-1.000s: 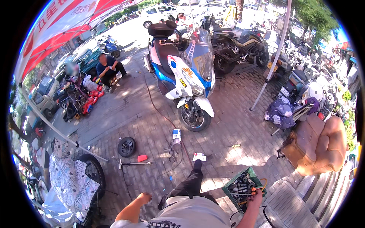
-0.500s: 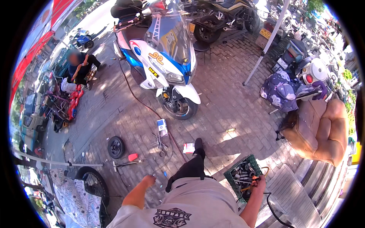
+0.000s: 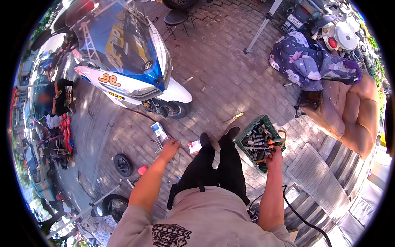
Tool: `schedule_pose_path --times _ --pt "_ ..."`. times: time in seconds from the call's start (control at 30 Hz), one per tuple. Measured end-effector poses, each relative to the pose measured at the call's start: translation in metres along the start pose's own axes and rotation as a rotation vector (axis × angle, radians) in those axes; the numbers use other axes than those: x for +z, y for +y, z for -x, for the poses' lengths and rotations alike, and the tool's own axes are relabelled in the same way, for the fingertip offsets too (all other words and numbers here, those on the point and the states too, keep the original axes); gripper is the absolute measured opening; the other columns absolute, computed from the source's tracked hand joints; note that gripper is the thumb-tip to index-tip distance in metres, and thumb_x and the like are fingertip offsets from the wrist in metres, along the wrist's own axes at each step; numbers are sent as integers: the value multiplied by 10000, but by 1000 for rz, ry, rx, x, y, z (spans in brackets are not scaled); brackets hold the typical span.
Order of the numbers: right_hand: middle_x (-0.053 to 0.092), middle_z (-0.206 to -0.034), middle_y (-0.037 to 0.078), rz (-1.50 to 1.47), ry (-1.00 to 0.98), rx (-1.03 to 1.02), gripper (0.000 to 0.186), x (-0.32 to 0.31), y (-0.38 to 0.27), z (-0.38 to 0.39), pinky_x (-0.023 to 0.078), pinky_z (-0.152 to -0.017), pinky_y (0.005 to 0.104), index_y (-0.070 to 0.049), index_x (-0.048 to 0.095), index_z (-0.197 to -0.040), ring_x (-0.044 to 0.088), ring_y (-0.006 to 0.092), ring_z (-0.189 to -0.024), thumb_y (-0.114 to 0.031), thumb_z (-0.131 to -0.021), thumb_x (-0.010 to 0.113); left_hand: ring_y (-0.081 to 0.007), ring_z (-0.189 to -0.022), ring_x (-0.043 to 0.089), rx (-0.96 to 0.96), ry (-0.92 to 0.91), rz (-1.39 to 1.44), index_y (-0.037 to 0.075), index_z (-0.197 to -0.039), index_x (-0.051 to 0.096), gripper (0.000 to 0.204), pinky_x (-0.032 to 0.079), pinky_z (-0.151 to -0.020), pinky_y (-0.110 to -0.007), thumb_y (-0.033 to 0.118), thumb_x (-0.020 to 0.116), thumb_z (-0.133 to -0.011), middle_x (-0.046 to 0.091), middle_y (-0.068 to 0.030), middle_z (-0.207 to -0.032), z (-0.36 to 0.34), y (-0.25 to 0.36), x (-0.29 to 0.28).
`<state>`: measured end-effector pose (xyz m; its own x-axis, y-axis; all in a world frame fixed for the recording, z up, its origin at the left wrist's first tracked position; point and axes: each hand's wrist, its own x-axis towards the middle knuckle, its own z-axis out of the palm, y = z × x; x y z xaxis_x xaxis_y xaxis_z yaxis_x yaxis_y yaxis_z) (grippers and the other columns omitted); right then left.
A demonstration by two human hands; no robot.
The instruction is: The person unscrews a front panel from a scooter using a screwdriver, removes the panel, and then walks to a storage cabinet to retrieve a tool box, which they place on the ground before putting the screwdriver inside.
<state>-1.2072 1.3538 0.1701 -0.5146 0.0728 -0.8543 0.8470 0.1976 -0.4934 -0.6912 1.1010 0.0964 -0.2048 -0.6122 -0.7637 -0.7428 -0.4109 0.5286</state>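
Note:
My right hand [image 3: 275, 154] is closed at the near right side of a green plastic crate [image 3: 240, 142] filled with metal sockets and tools. Orange and yellow parts show around its fingers, but what it grips I cannot make out. A yellow looped cord [image 3: 284, 136] arches at the crate's right rim. My left hand [image 3: 171, 145] has its fingers curled loosely, and no held thing is visible. It hovers above the paving beside a blue-and-white box [image 3: 159, 131]. A red-and-white box [image 3: 194, 147] lies by my left shoe.
A white-and-blue scooter [image 3: 135, 88] stands ahead on the left. A small wheel [image 3: 123, 165] and a red object [image 3: 142, 170] lie at left. On the right are a brown sofa seat [image 3: 343, 115], a metal ramp [image 3: 319, 177] and a black hose [image 3: 302, 220]. One person [image 3: 55, 96] sits far left.
My view has turned, and the scooter has shifted left in it. The crate and my right hand are farther up in the picture. My left hand has reached forward.

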Motion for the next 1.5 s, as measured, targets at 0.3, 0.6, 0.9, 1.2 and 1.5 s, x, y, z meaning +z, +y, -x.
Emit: schedule_pose_path --times 0.3,0.6,0.9,1.2,1.5 --pt "478 -703 1 373 -240 -66 98 192 -4 -135 409 -545 331 -86 545 -925 438 124 -566 -117 -897 634 -448 -1316 537 -62 -96 -483 118 -1365 617 520 456 -1101 -513 440 645 -958 533 -247 -1459 -59 109 124" --pt "641 -850 73 1100 -436 -241 218 359 69 -334 470 -720 373 -29 632 -1023 599 218 -793 -127 -828 645 -420 -1355 489 6 -129 -823 119 -1291 661 516 472 -1056 -567 427 681 -877 515 -176 -1474 -191 102 161" --pt "713 -1093 229 1673 -379 -514 274 432 164 -422 522 -914 525 -54 668 -1109 667 426 -1071 -121 -844 652 -423 -1251 536 213 -103 -652 121 -1126 713 344 484 -1009 -558 193 727 -789 563 -156 -1381 -228 68 130" --pt "685 -1239 224 1379 -508 -385 475 415 170 -454 510 -985 472 -77 663 -1292 624 425 -1180 -236 -845 688 -430 -1212 536 221 -141 -563 98 -1113 714 328 469 -1018 -537 123 707 -786 568 -181 -1355 -232 67 132" --pt "473 -1566 203 1830 -257 -753 727 453 144 -526 441 -1138 411 -60 457 -1527 478 352 -1425 -307 -886 694 -436 -1229 524 164 -171 -488 66 -1100 725 321 455 -1031 -528 101 684 -783 555 -206 -1368 -228 60 137"
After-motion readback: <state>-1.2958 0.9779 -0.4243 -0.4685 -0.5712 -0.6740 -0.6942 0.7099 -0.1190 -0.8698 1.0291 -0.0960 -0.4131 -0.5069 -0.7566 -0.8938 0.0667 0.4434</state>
